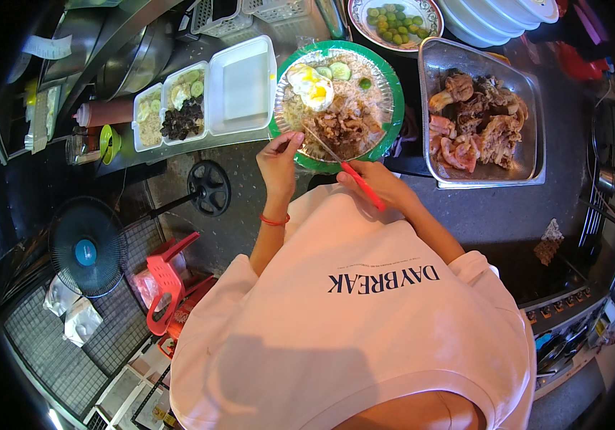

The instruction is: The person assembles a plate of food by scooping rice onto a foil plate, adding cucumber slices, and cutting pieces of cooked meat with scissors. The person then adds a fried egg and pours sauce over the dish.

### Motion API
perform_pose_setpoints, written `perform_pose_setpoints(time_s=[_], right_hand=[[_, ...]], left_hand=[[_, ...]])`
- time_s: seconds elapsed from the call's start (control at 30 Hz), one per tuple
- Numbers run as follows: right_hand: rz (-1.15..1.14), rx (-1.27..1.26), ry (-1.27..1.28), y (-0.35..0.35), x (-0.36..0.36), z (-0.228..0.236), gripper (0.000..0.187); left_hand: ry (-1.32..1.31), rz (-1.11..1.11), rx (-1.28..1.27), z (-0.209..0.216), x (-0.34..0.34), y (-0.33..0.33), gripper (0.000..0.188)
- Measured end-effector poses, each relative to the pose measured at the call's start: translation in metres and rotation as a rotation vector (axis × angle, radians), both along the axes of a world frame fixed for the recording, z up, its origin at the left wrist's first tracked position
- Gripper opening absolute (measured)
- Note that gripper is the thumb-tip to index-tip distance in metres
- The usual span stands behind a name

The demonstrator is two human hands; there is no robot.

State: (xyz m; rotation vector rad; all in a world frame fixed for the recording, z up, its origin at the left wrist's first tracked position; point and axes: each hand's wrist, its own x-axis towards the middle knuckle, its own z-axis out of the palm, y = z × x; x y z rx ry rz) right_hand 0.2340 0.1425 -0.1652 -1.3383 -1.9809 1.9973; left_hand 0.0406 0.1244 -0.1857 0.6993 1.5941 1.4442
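My right hand (382, 183) is wrapped round the red handle of a knife (365, 186). Its thin blade slants up and left across the lower part of a green-rimmed plate (398, 100). On that plate lie rice (354, 89), a fried egg (311, 87), cucumber slices (339, 71), a small green citrus (365, 84) and chopped brown meat (347, 130). My left hand (278, 159) is at the plate's lower left edge, thumb and fingers pinched together near the blade; anything between them is too small to make out.
Left of the plate stands an opened white foam box (239, 86) with rice, cucumber and dark meat. A metal tray (533, 136) of meat pieces stands at right. Behind are a bowl of green citrus (422, 44) and stacked foam boxes (490, 25). A fan (86, 247) stands lower left.
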Motion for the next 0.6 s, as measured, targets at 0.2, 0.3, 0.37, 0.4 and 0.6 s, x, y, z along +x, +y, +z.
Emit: perform_pose_setpoints(time_s=[0.2,0.3,0.37,0.4,0.6], right_hand=[[-0.022,0.071,0.039,-0.005,0.006,-0.01,0.065],[-0.068,0.018,0.073,-0.004,0.003,-0.012,0.062],[-0.081,-0.018,0.056,-0.004,0.002,-0.011,0.061],[-0.087,-0.019,0.035,-0.005,0.001,-0.011,0.061],[-0.127,-0.011,0.116,-0.005,-0.005,-0.013,0.065]], left_hand=[[0.198,-0.213,-0.023,-0.003,-0.004,0.004,0.013],[0.244,-0.282,-0.083,0.006,-0.01,0.009,0.013],[0.225,-0.274,-0.074,0.005,-0.013,0.01,0.014],[0.215,-0.268,-0.07,0.005,-0.014,0.01,0.015],[0.332,-0.441,-0.103,0.005,-0.017,0.01,0.012]])
